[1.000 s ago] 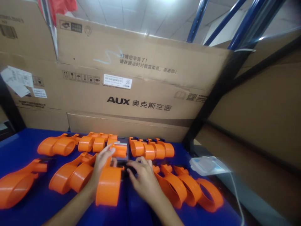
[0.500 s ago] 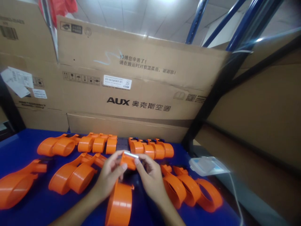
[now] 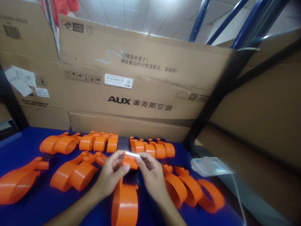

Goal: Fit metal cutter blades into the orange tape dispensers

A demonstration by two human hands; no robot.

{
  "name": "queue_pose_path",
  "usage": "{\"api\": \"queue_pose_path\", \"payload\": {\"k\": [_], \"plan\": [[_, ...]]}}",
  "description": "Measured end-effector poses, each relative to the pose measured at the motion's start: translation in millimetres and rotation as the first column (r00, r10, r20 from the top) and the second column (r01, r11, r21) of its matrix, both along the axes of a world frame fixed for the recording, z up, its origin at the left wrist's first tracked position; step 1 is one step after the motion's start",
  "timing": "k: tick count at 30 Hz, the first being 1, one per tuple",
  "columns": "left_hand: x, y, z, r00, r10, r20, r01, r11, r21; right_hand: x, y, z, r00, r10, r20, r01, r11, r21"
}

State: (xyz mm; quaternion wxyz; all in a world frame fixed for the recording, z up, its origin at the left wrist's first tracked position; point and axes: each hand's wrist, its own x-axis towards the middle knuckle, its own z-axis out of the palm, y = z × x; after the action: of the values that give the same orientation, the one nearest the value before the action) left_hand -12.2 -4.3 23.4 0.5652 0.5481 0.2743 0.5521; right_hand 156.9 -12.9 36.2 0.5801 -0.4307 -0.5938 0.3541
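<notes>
Orange looped piece (image 3: 125,204) is in both hands, out in front of the middle of the surface (image 3: 23,141), loop pointing at the near edge. Can't tell if the loop touches down. Left hand (image 3: 111,172) is pinching the left end of its blocky head, thumb across the front; right hand (image 3: 150,171) has the other end, thumb by the shiny strip (image 3: 132,154) on top. Metal or tape? No clue from where I'm standing.

Tbh I'd let the left be the anchor, do the fussy bits with the right, and keep the head level, since that loop could twist it. Thumbs off the strip's edge too, might be sharp.

Around that: three loops (image 3: 176,193) toward the right edge, a pair (image 3: 82,177) to the left, and a dark block (image 3: 123,144) by the back edge.
</notes>
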Motion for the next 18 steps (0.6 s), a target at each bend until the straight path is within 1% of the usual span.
{"api": "queue_pose_path", "payload": {"k": [7, 11, 14, 18], "plan": [[-7, 8, -5.7, 0.996, 0.039, -0.082, -0.04, 0.999, -0.006, 1, 1, -4.1, 0.999, -0.047, 0.001, 0.047, 0.999, -0.027], [-12, 10, -0.7, 0.991, 0.062, -0.122, -0.062, 0.998, 0.002, 3, 2, -5.8, 0.998, -0.07, 0.002, 0.07, 0.997, -0.032], [-16, 9, 6.5, 0.992, 0.082, -0.099, -0.079, 0.996, 0.031, 4, 1, -5.1, 0.997, -0.075, -0.011, 0.075, 0.997, -0.019], [-24, 13, 12.6, 0.989, 0.145, 0.016, -0.146, 0.988, 0.045, 4, -2, -3.5, 0.991, -0.131, 0.01, 0.131, 0.991, 0.023]]}}
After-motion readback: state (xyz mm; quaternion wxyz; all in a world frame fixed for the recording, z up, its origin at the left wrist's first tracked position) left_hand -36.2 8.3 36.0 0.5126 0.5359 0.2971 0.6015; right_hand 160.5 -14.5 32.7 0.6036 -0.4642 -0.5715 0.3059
